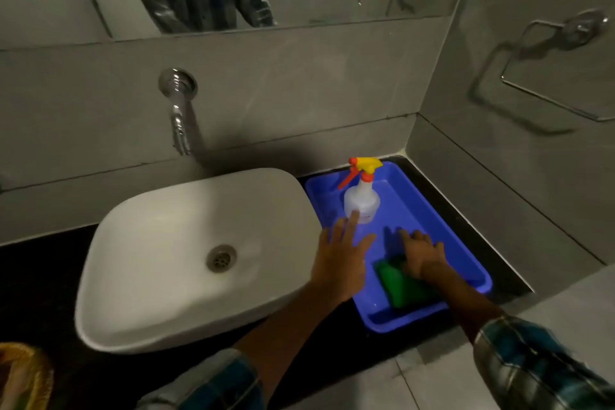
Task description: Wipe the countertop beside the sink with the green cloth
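- My right hand [421, 255] lies flat on the cloth [404, 286], fingers spread forward past its far edge; that grip is apart, pressing down and not yet pinching anything.
- My left hand [342, 260] is also apart, all fingers splayed, hovering just left of the cloth with its longest fingertip at the base of the bottle [362, 201]. I cannot tell whether it touches the bottle or only overlaps it in view.
- The cloth sits directly under my right palm, in the near end of the tray [466, 243], which rests on the dark tabletop [509, 280] to the right of the sink [186, 253].
- The cloth looks like a folded, thick pad: I judge it soft, light and limp, so it should sag and unfold if lifted by 1 corner.
- Best hold, as I see it: curl the right fingers under the far edge and thumb the near fold, gathering several layers at once, or bunch the middle into the palm.
- The tray floor looks smooth plastic, so the cloth may slide rather than lift if I only press; a wet cloth would cling and weigh more, but I cannot tell if it is damp.
- The bottle stands beyond my fingertips, upright and seemingly near empty; I judge it tippy, so the lift should come back toward me.
- Bare tabletop shows only as narrow strips around the tray.
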